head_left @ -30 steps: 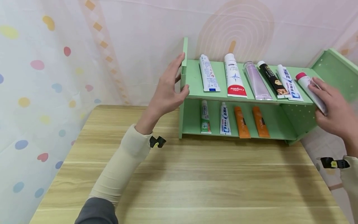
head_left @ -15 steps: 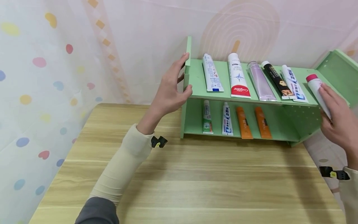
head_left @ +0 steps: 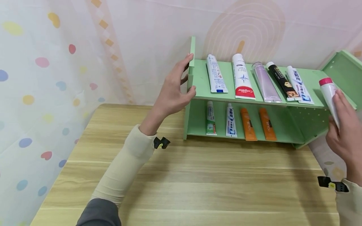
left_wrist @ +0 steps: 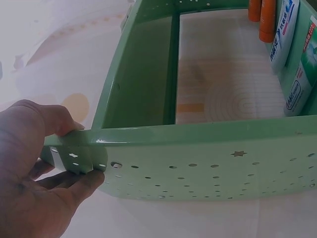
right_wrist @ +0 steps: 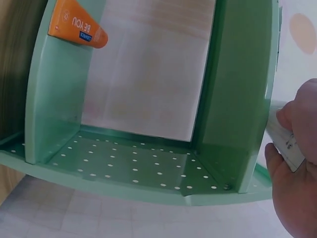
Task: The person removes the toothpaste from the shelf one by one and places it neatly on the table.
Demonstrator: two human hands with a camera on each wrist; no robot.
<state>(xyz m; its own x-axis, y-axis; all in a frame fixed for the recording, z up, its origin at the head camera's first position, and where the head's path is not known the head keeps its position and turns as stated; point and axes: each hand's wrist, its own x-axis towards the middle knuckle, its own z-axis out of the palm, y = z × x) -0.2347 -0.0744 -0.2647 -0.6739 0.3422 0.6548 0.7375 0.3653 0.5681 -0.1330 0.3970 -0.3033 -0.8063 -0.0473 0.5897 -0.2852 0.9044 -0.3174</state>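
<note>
Grn 2-tier shelf [head_left: 199,82], ends perforated, ctr-rt of frame | L hand [head_left: 173,91] pinches its frame-left end btwn thumb & fingers | R hand [head_left: 346,127], far rt, fingers curled round pink-capped wht tube [head_left: 329,96], capped end up-left past fingertips

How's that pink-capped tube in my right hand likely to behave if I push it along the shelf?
The pink-capped tube will probably slide, as the green shelf looks smooth. Its round cap might let that end rock slightly.
</note>
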